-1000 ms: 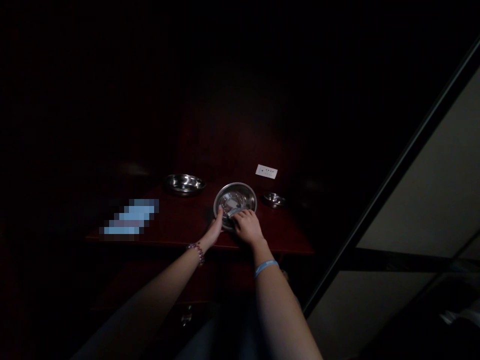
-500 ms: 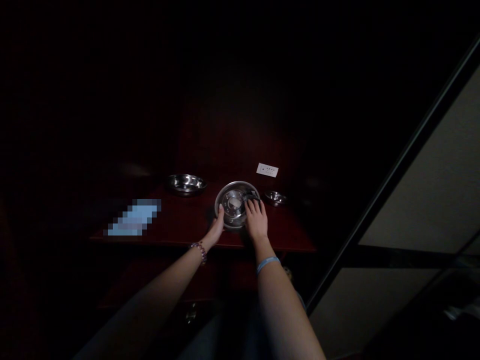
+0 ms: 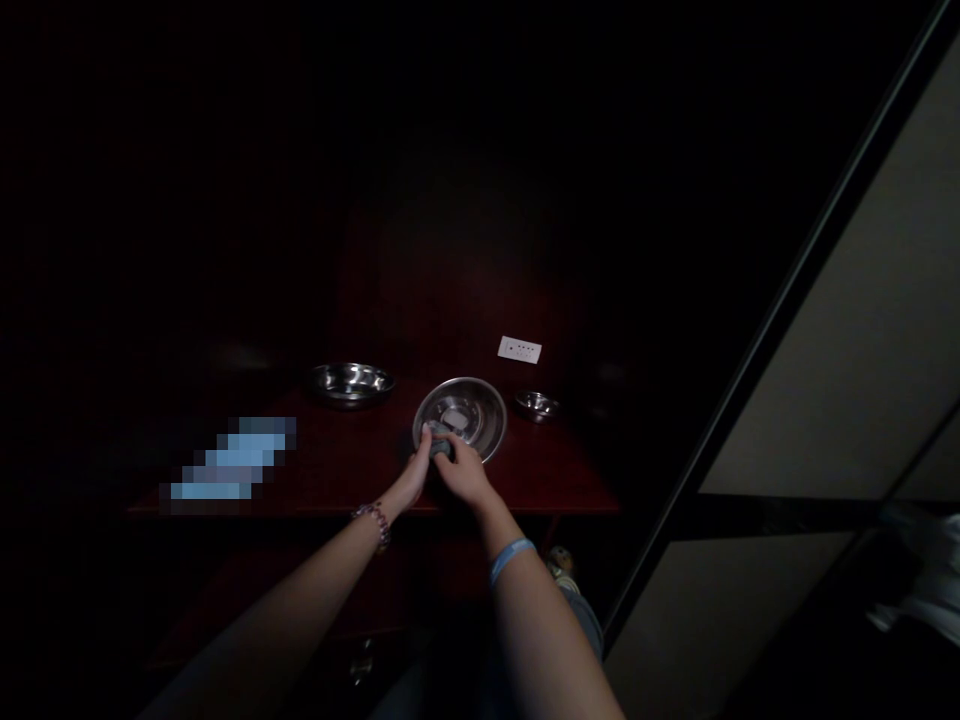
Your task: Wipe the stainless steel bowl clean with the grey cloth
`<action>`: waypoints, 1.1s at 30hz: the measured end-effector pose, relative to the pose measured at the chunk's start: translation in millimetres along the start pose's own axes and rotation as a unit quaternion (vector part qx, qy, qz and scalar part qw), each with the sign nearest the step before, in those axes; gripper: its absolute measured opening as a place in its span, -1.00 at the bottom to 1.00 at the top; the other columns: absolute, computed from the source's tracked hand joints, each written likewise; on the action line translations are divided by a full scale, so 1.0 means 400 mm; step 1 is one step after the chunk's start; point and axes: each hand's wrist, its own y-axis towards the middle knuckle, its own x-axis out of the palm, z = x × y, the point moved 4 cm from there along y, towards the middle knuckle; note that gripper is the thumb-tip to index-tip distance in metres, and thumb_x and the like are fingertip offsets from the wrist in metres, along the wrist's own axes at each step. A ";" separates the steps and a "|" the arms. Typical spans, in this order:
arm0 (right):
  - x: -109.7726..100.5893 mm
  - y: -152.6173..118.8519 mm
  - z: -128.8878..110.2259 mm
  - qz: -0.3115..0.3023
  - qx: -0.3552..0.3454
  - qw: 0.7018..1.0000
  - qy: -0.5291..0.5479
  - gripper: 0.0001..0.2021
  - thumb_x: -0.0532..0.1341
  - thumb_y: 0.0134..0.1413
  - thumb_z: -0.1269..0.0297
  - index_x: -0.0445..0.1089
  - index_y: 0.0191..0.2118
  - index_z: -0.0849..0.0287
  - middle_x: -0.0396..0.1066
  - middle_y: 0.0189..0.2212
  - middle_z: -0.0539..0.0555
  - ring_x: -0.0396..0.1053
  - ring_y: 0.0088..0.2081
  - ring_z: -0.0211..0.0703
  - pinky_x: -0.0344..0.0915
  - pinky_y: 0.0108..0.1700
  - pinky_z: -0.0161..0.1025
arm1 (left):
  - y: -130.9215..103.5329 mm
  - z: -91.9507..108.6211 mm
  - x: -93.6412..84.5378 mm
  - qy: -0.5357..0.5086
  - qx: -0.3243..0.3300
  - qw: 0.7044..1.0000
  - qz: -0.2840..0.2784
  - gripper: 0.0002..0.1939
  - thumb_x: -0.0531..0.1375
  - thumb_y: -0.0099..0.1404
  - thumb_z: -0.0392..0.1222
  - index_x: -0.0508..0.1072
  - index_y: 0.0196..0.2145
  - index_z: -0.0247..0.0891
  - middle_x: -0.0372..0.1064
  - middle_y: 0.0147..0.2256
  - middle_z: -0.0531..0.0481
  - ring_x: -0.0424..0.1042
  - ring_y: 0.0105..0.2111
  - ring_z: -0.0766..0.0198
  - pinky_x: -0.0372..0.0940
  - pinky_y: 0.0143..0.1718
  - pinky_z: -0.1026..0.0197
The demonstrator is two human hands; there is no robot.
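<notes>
A round stainless steel bowl [image 3: 489, 412] is tilted toward me above the dark red shelf [image 3: 540, 480], its shiny inside showing. My left hand [image 3: 409, 482] grips its near left rim, thumb on top. At that same edge, my right hand [image 3: 465, 470] is closed around a dark grey piece that looks like a cloth [image 3: 441, 443], pressed against the rim by the left thumb. Part of the cloth is hidden under the fingers. To the left sits a wide shallow steel dish [image 3: 351, 386], and to the right a small steel bowl [image 3: 536, 405].
A white card or label [image 3: 520, 349] with dark marks shows behind the bowls. Pixelated light blue patches [image 3: 232, 460] cover something at the shelf's left end. A dark slanting frame [image 3: 780, 310] borders the right side, beside pale panels [image 3: 847, 300].
My right hand has moved with the cloth from the bowl's right inside to its near left rim, close to my left thumb. The view has shifted slightly.
</notes>
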 end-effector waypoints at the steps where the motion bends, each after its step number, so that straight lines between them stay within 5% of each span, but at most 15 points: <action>1: -0.001 0.006 0.002 -0.006 0.004 1.000 0.030 -0.61 0.06 0.31 0.37 0.43 0.17 0.14 0.56 0.07 0.08 0.50 0.08 -0.20 0.36 0.15 -0.28 | -0.005 0.002 0.004 -0.011 -0.016 1.000 -0.008 -0.31 0.07 0.40 0.39 0.58 0.01 -0.31 0.54 0.09 -0.34 0.41 0.24 -0.02 0.24 0.29 0.00; 5: -0.027 0.025 0.026 -0.006 0.039 0.998 0.059 -0.61 0.00 0.29 0.47 0.52 0.03 0.20 0.59 0.01 0.08 0.53 0.03 -0.25 0.38 0.08 -0.35 | -0.022 0.016 0.019 -0.044 -0.058 0.997 -0.027 -0.33 0.08 0.41 0.36 0.59 0.02 -0.30 0.57 0.06 -0.30 0.48 0.17 -0.04 0.40 0.16 0.00; 11: -0.085 0.006 0.039 0.033 0.081 0.991 -0.098 -0.68 0.07 0.32 0.30 0.62 -0.18 0.08 0.63 -0.15 0.10 0.56 -0.09 -0.09 0.42 -0.07 -0.27 | -0.017 0.022 0.022 -0.052 -0.036 0.998 -0.019 -0.29 0.05 0.42 0.37 0.55 0.12 -0.28 0.51 0.14 -0.29 0.46 0.20 -0.01 0.38 0.18 0.01; 15: -0.161 -0.027 0.031 0.198 0.121 0.963 -0.134 -0.62 -0.01 0.33 0.25 0.59 -0.11 0.08 0.61 -0.19 0.16 0.54 -0.13 0.02 0.41 -0.02 -0.14 | -0.019 0.024 0.016 -0.053 -0.029 0.998 -0.029 -0.26 0.05 0.42 0.38 0.47 0.23 -0.27 0.46 0.18 -0.33 0.41 0.24 -0.05 0.35 0.21 -0.10; 18: -0.214 -0.047 0.020 0.315 0.064 0.941 -0.107 -0.53 -0.11 0.30 0.35 0.50 0.06 0.12 0.55 -0.03 0.18 0.47 0.02 0.01 0.36 0.12 -0.11 | -0.022 0.027 0.013 -0.071 -0.029 0.997 -0.019 -0.26 0.04 0.44 0.35 0.43 0.27 -0.27 0.43 0.21 -0.33 0.37 0.27 -0.08 0.34 0.22 -0.15; 20: -0.221 -0.047 0.013 0.291 -0.020 0.950 -0.114 -0.51 -0.09 0.25 0.41 0.44 0.15 0.18 0.48 0.11 0.20 0.39 0.15 -0.02 0.28 0.24 -0.12 | -0.022 0.028 0.014 -0.078 -0.028 0.996 -0.017 -0.27 0.04 0.44 0.34 0.44 0.27 -0.26 0.44 0.21 -0.33 0.37 0.27 -0.08 0.33 0.23 -0.16; 23: -0.184 -0.041 0.020 0.148 -0.112 0.969 -0.162 -0.48 0.01 0.20 0.44 0.38 0.24 0.22 0.37 0.26 0.17 0.23 0.32 -0.07 0.09 0.40 -0.10 | -0.021 0.028 0.016 -0.079 -0.026 0.996 -0.023 -0.28 0.07 0.43 0.33 0.47 0.23 -0.30 0.46 0.18 -0.35 0.38 0.26 -0.09 0.34 0.23 -0.15; 27: -0.110 -0.037 0.055 -0.022 -0.097 0.967 -0.236 -0.41 0.11 0.21 0.38 0.27 0.36 0.19 0.25 0.38 0.15 0.05 0.44 -0.07 -0.14 0.49 -0.01 | -0.025 0.028 0.013 -0.075 -0.038 0.996 -0.013 -0.29 0.06 0.46 0.30 0.47 0.22 -0.36 0.44 0.19 -0.40 0.40 0.25 -0.10 0.37 0.20 -0.16; 33: -0.091 -0.037 0.063 -0.045 -0.104 0.953 -0.281 -0.24 0.30 0.13 0.20 0.17 0.43 0.21 0.09 0.45 0.22 -0.08 0.50 0.03 -0.19 0.50 0.05 | -0.032 0.039 0.014 -0.107 -0.044 0.993 0.002 -0.34 -0.03 0.52 0.23 0.42 0.26 -0.33 0.38 0.25 -0.34 0.39 0.26 -0.05 0.41 0.16 -0.10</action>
